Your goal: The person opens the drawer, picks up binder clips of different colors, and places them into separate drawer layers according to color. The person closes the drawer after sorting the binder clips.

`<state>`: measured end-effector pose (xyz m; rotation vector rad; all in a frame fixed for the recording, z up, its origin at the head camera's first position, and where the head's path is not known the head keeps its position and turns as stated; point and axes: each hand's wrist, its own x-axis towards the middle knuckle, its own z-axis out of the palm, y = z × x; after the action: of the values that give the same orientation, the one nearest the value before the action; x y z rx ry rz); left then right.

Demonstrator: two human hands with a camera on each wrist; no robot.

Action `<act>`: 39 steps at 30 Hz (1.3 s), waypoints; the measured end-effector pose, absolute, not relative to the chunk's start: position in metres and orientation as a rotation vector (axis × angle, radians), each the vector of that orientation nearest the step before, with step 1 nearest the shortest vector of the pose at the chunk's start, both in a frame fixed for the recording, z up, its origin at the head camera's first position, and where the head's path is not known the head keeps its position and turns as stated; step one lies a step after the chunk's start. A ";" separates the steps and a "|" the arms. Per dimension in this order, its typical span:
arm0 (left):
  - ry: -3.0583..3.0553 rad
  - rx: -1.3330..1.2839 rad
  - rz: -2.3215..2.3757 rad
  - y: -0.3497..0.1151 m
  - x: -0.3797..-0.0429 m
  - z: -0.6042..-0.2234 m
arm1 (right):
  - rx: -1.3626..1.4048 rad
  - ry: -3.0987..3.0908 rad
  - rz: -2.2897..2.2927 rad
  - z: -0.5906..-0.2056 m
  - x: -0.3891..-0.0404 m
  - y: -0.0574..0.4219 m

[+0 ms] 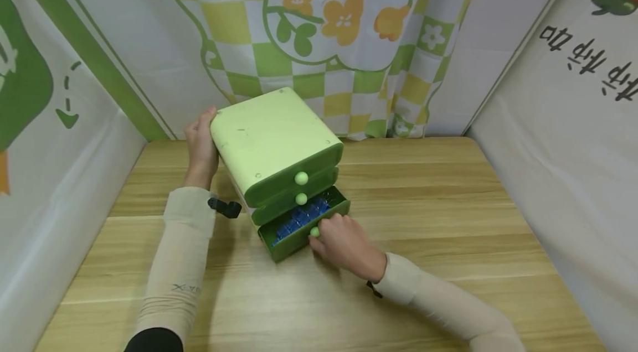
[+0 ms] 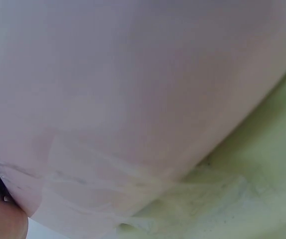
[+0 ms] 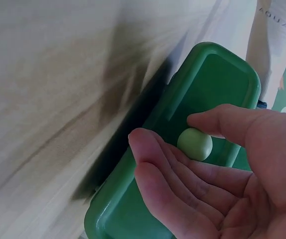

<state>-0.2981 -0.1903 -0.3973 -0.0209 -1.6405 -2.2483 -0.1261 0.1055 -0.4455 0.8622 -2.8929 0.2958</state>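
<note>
A light green drawer cabinet (image 1: 274,136) with dark green drawer fronts stands turned at an angle on the table. My left hand (image 1: 201,144) grips its rear left corner, fingers bent round the edge. The pale cabinet side (image 2: 108,109) fills most of the left wrist view. My right hand (image 1: 346,244) is at the bottom drawer (image 1: 294,247), which is pulled out and holds shiny blue pieces (image 1: 302,218). In the right wrist view, the round green knob (image 3: 195,144) lies between my thumb and curled fingers.
Two upper drawers, each with a round knob, sit above; the middle drawer front (image 1: 279,207) stands slightly forward. The wooden table (image 1: 423,202) spreads around the cabinet. A checkered curtain (image 1: 334,86) hangs behind, and printed cloth walls (image 1: 563,136) flank both sides.
</note>
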 end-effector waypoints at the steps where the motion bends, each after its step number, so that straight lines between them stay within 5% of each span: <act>1: -1.642 -0.019 -2.247 -0.190 -0.298 -0.398 | 0.865 -2.889 0.296 -0.446 -0.128 0.104; 39: -1.743 0.036 -2.246 -0.197 -0.294 -0.391 | 0.861 -2.921 0.690 -0.463 -0.176 0.090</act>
<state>-0.2935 -0.1971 -0.3910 0.0357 -1.7428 -2.2465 -0.1764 0.0896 -0.4632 0.8614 -2.9208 0.6895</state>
